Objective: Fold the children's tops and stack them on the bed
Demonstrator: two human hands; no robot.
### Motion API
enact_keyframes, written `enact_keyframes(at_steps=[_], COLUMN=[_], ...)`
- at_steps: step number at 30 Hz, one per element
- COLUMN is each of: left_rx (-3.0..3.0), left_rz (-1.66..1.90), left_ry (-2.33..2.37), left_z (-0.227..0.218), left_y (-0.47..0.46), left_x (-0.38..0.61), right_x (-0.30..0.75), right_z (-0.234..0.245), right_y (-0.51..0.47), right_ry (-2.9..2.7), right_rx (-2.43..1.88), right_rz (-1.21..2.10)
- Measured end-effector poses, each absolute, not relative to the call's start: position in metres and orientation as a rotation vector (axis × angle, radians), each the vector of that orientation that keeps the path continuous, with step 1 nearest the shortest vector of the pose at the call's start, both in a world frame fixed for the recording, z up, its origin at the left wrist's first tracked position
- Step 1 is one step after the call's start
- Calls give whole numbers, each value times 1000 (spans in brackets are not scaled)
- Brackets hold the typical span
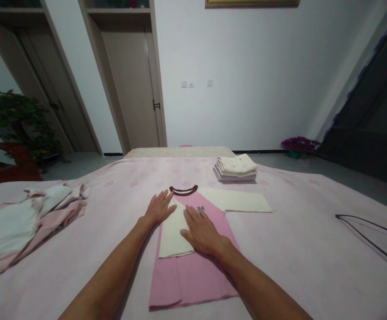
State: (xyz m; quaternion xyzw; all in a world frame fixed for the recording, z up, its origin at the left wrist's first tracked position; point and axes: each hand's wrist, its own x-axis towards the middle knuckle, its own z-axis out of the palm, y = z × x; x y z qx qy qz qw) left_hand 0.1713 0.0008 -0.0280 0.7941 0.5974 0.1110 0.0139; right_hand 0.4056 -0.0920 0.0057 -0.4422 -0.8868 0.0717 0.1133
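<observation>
A pink shirt [209,271] with cream sleeves and a dark brown neckband lies spread in front of me, collar away from me. Its left sleeve [176,242] is folded in over the body, while the right sleeve [246,201] stretches out to the side. My left hand [160,208] rests flat at the shirt's left shoulder edge, fingers extended. Flat on the chest, my right hand [200,229] presses at the inner edge of the folded sleeve, partly covering a small bluish print [201,208]. Neither hand grips anything.
Folded clothes [236,166] are stacked at the back of the pink patterned cloth [289,222]. Rumpled white and pink clothes [29,218] lie at the left. A dark thin-framed hanger-like object [366,235] is at the right edge.
</observation>
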Motion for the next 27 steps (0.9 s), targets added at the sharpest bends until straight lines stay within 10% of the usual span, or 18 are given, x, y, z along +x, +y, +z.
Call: enact_keyframes(at_steps=[27], left_rx=[2735], left_rz=[447], left_ry=[1528], left_z=[-21], left_y=[-122], left_x=[219], right_x=[419], right_z=[4], right_y=[-92], right_ry=[-2418], right_rx=[-1461], right_rz=[186])
